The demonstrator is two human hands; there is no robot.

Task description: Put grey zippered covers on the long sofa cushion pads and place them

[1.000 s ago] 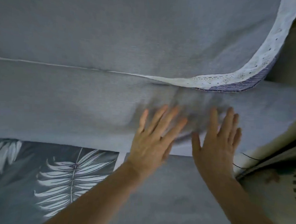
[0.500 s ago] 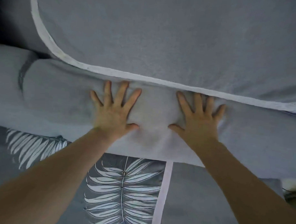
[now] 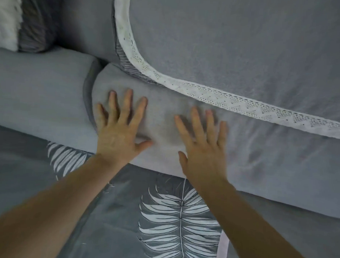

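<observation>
The placing step is judged to be in hand: a covered long cushion (image 3: 270,161), stretching from centre to right of the frame, is pressed by the left hand (image 3: 119,129) and right hand (image 3: 201,149), both hands flat with fingers spread (nothing gripped). Its left end lies just beside a neighbouring cushion (image 3: 37,89). A push back under the lace-edged throw (image 3: 224,100) seems called for next; open room is seen only below, over the leaf-print seat (image 3: 172,215).
</observation>
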